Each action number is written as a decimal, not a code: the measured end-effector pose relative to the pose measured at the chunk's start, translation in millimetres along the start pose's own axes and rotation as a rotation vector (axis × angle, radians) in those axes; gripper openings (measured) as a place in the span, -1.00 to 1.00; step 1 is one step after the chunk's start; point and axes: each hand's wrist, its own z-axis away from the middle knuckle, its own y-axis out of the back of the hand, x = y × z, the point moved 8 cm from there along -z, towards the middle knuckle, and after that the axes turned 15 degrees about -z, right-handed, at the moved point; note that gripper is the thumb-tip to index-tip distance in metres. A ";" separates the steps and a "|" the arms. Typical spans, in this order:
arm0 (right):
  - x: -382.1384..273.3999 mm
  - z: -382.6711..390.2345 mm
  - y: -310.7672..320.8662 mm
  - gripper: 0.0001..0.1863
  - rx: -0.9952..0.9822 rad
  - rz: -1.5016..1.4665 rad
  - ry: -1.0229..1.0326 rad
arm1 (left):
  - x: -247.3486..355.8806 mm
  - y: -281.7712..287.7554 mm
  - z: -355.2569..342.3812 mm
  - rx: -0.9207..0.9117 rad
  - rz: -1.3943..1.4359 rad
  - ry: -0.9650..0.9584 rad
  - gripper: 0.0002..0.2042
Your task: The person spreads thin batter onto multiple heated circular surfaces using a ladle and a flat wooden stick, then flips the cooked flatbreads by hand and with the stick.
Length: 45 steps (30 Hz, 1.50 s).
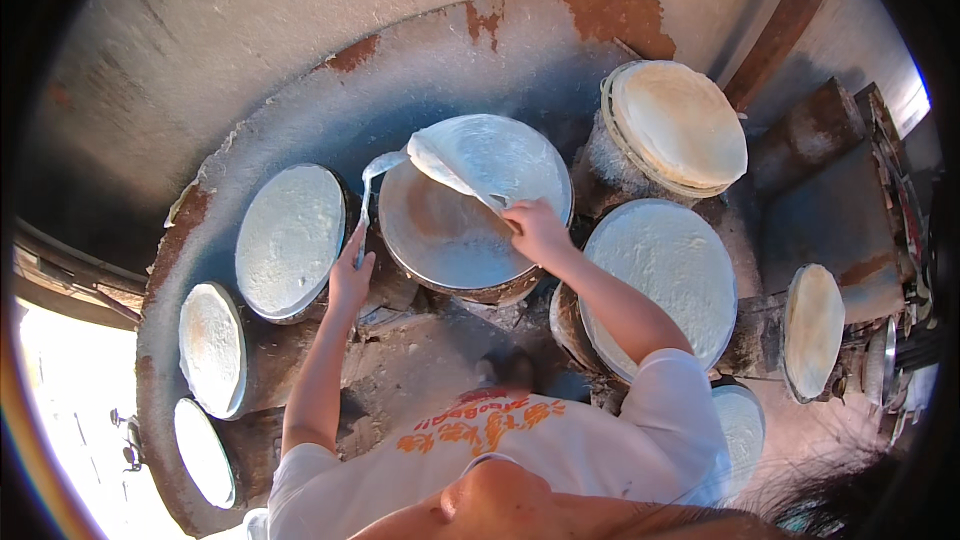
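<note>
Nearest, lower right: loose strands of dark hair (845, 490), blurred.
Below the face: white short-sleeved shirt with orange printing (600, 450), spread across the lower part of the view.
Left hand: fingers closed around the handle of a slender, white-coated tool with a bent head (385, 163); this left hand (350, 280) is just left of the middle griddle, the tool's head at the griddle's far left rim.
Right hand: narrow, thumb and fingers drawn together over the middle griddle; I cannot tell whether this right hand (537, 232) pinches the white layer itself or a small implement.
Middle griddle: round, flat, brown-grey metal plate (430, 220), its near left part bare.
White layer: wet-looking, covering the plate's far right part (505, 145); its thick edge slants from the far left down to the right hand's fingertips.
Left side: three white-topped round griddles in a row, large (290, 240), middle (212, 350) and near (205, 452).
Right side: large white-topped round griddle (660, 285), partly behind the right forearm, and a smaller white-topped disc (737, 440) beside the sleeve.
Far right: pile of pale round sheets, the top one browned (680, 125); a tan disc (813, 332) nearer the edge.
Behind: curved grey barrier with rusty patches (480, 25).
</note>
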 end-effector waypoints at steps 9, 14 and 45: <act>51.2 -27.1 12.7 -0.65 -0.124 -0.088 0.012 | 58.3 -13.8 37.3 -0.412 0.218 0.401 -0.46; 70.6 -22.3 27.9 -0.64 -0.213 -0.194 0.008 | 47.1 -16.9 80.7 -0.476 0.125 0.325 -0.46; 102.6 16.6 77.1 -0.63 -0.250 -0.350 -0.123 | 65.2 2.1 106.1 -0.417 0.699 0.664 -0.44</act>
